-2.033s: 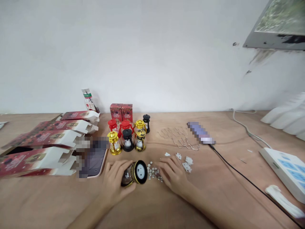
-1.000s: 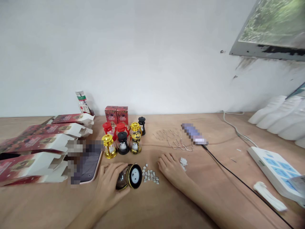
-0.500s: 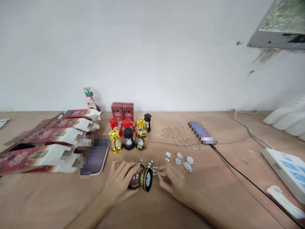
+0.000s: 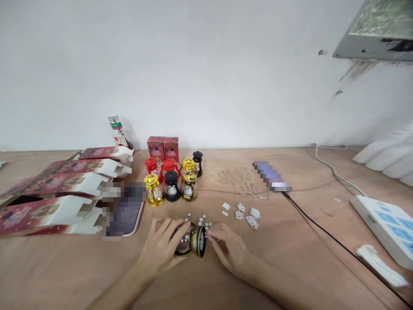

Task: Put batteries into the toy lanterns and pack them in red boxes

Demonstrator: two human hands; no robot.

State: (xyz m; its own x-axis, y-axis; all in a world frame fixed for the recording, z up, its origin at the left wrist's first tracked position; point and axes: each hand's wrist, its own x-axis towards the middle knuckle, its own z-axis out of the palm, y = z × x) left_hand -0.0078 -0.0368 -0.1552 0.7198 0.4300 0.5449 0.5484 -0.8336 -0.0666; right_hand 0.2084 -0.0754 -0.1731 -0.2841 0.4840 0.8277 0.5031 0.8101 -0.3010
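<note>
My left hand (image 4: 164,241) is wrapped round a small bronze-and-black lantern (image 4: 196,241) that lies on its side, its white-centred underside turned to the right. Close to that underside is my right hand (image 4: 230,247), thumb and forefinger pinched together; whatever sits between the fingertips is too small to make out. Several small white round pieces (image 4: 200,221) lie on the table just behind the lantern. Flat white plastic pieces (image 4: 239,214) are scattered farther right. Behind them lie several thin bent metal wires (image 4: 250,190).
Several little lanterns (image 4: 173,187) in red, gold and black stand in front of two red boxes (image 4: 163,147). Flattened red cartons (image 4: 41,211) and a phone (image 4: 125,211) are at left. A second phone (image 4: 272,176) with a black cable, and a white power strip (image 4: 385,228), lie at right.
My right hand has moved from the small round pieces to the lantern's underside. My left hand keeps its hold on the lantern. The whole view has shifted slightly.
</note>
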